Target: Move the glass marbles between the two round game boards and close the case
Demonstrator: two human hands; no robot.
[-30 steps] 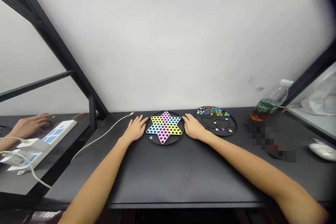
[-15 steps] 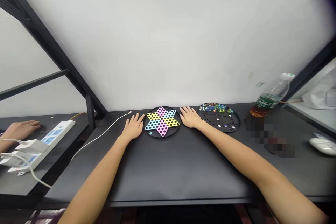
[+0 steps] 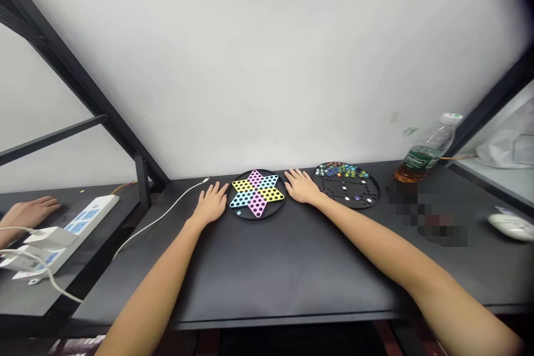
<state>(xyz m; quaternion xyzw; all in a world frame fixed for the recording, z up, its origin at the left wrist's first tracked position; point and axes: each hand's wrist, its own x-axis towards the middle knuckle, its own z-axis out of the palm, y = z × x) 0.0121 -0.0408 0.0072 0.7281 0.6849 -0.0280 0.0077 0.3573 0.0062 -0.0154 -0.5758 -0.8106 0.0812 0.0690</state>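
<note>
A round black board with a pink, yellow and blue star [image 3: 257, 193] full of holes lies on the dark table [image 3: 283, 267] near the wall. My left hand [image 3: 211, 203] rests flat just left of it, fingers spread, holding nothing. On the board's right side my right hand [image 3: 302, 186] lies palm down with its fingers apart, also with nothing in it. Beyond my right hand is a second round black tray [image 3: 334, 182], partly hidden by my right wrist. Colored marbles [image 3: 342, 169] crowd its far edge, and several single ones sit in its holes.
A tilted bottle [image 3: 421, 156] of brown drink and a white mouse [image 3: 512, 226] are at the right. At the left are a white cable [image 3: 161, 218], a power strip [image 3: 75, 233] with plugs, and another person's hand [image 3: 31, 214].
The view has shifted slightly. Both of my hands stay in place beside the star board.
</note>
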